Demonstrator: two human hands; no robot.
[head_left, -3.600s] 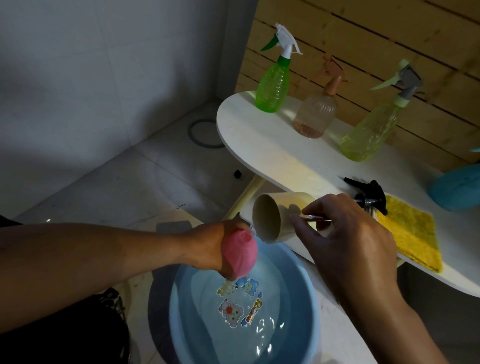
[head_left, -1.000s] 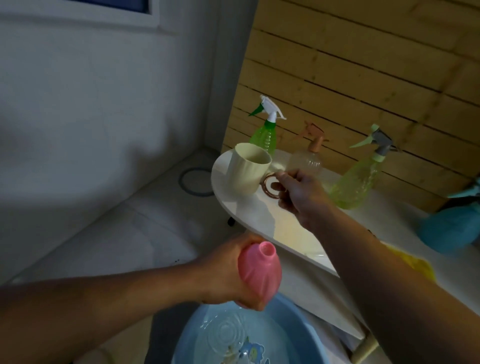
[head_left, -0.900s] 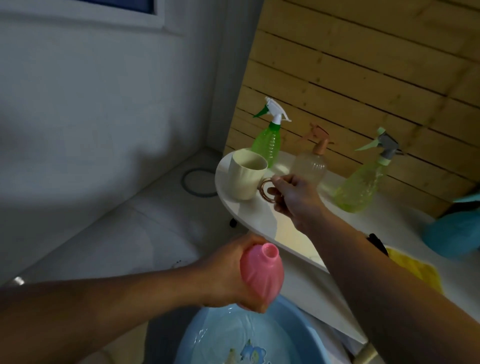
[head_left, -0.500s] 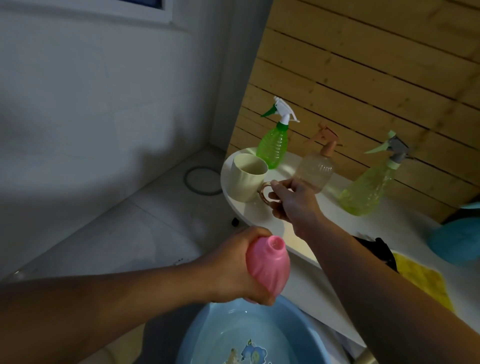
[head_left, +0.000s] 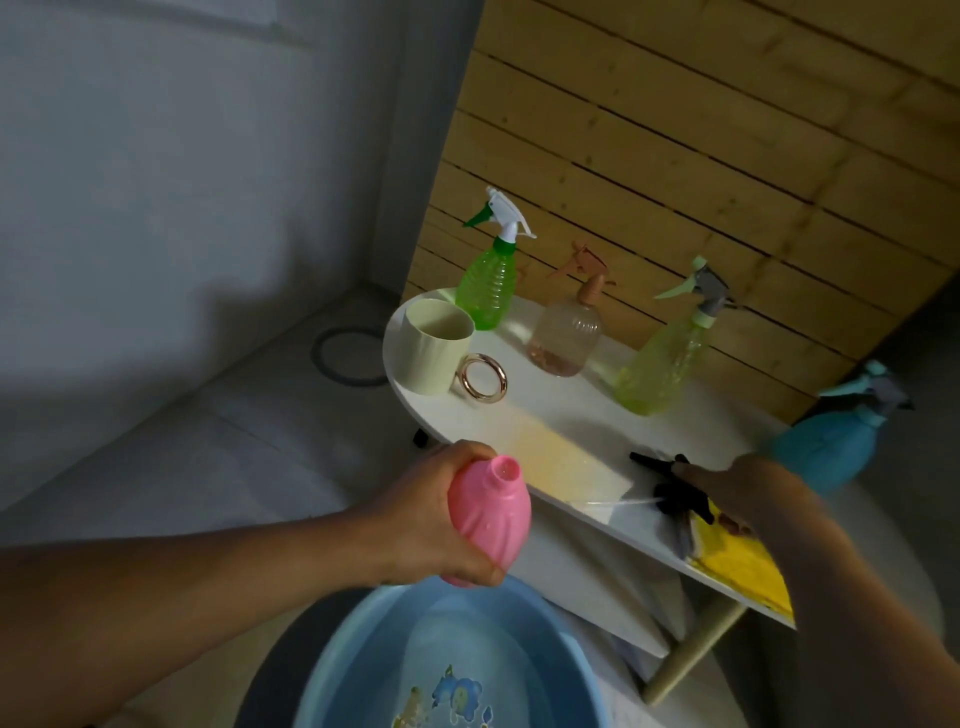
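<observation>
- Over the blue basin (head_left: 363, 649), our left hand (head_left: 415, 519) is still gripping the pink bottle (head_left: 488, 525), neck up.
- The cream cup (head_left: 431, 353) is now standing released, upright at the tabletop's (head_left: 561, 415) left end.
- Our right hand (head_left: 737, 483) is arriving at the black spray head (head_left: 675, 499), grip too blurred to tell; we are expecting capping next.

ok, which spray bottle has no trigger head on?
The pink bottle in the left hand: bare neck. The green bottle, peach bottle, yellow-green bottle and blue bottle carry triggers.
</observation>
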